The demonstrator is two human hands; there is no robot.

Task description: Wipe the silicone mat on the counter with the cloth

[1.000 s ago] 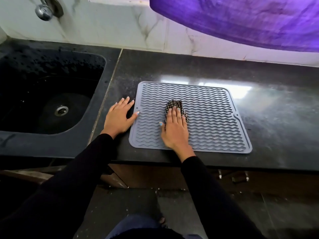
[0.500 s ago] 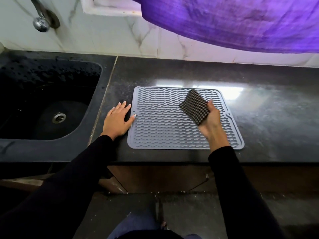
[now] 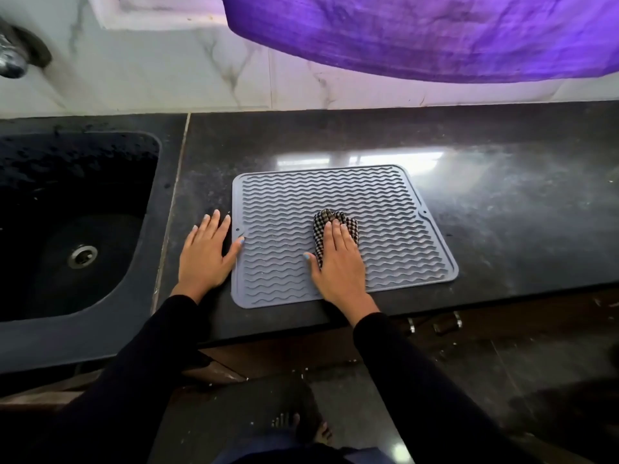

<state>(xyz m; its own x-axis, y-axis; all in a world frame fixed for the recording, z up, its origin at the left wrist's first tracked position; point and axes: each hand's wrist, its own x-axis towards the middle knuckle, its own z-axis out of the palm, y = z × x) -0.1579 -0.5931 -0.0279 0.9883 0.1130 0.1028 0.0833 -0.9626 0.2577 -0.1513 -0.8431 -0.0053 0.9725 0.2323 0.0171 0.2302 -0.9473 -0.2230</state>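
A grey silicone mat (image 3: 284, 209) with wavy ridges lies flat on the dark stone counter (image 3: 502, 212). A black-and-white checked cloth (image 3: 348, 222) sits bunched near the mat's middle. My right hand (image 3: 338, 259) lies flat on the cloth with straight fingers and presses it down onto the mat; most of the cloth is hidden under the palm. My left hand (image 3: 204, 252) rests flat on the counter at the mat's left edge, its thumb touching the rim.
A black sink (image 3: 67, 212) with a metal drain (image 3: 82, 256) is set in to the left, a tap (image 3: 13, 61) above it. Purple fabric (image 3: 435, 31) hangs over the marble back wall. The counter's front edge runs just below the mat.
Half a second ago my right hand held the cloth lifted over the mat's right side. Now it has come down left of there and presses the cloth flat. The left hand has stayed put.
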